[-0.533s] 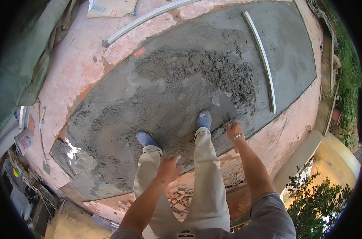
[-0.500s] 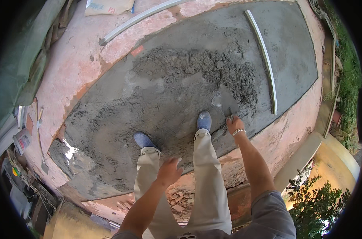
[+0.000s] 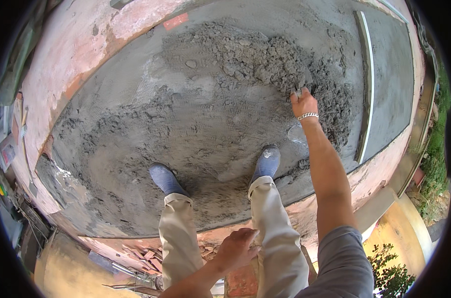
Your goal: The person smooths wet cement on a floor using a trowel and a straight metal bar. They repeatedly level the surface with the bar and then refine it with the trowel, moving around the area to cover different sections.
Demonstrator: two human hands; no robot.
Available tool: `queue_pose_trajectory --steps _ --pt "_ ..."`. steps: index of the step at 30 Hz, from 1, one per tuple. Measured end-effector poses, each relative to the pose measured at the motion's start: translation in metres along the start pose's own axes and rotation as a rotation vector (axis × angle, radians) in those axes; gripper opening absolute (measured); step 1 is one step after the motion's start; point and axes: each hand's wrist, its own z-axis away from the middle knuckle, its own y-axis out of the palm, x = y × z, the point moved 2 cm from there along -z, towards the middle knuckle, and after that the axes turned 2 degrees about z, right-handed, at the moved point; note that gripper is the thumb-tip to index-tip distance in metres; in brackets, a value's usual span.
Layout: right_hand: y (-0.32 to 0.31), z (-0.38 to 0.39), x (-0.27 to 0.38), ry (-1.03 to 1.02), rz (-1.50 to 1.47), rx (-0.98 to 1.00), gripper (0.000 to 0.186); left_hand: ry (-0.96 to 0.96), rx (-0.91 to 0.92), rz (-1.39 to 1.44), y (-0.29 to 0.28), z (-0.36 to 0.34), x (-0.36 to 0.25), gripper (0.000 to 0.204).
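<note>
my right hand [image 3: 305, 105] is wrapped round the trowel [image 3: 308, 77], blade at the rough mortar [image 3: 250, 52] beyond my 2 boots [image 3: 268, 163]. a firm wrist and low blade angle suit this. my left hand [image 3: 237, 247] hangs half-curled; i can't tell if it's empty.

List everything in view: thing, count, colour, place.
trowel: 1, grey, mostly hidden, in the right hand
mortar: 1 spread, grey, across the middle
heap: 1, dark grey, by the trowel
bar: 1, white-topped, on the mortar, right
block: 1, red, top left of centre
floor: 1, pink, upper left
rubble: several, reddish, lower left of centre
plants: several, green, right side
bracelet: 1, silver, right wrist
boots: 2, blue, on the mortar
trousers: 1 pair, beige, lower middle
left hand: 1, bare, lower middle
right hand: 1, bare, on the trowel
</note>
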Motion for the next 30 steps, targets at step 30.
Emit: queue_pose_trajectory --steps 30 --pt "0.037 0.043 0.236 -0.057 0.051 0.049 0.035 -0.029 0.148 0.011 -0.044 0.023 -0.02 0.054"
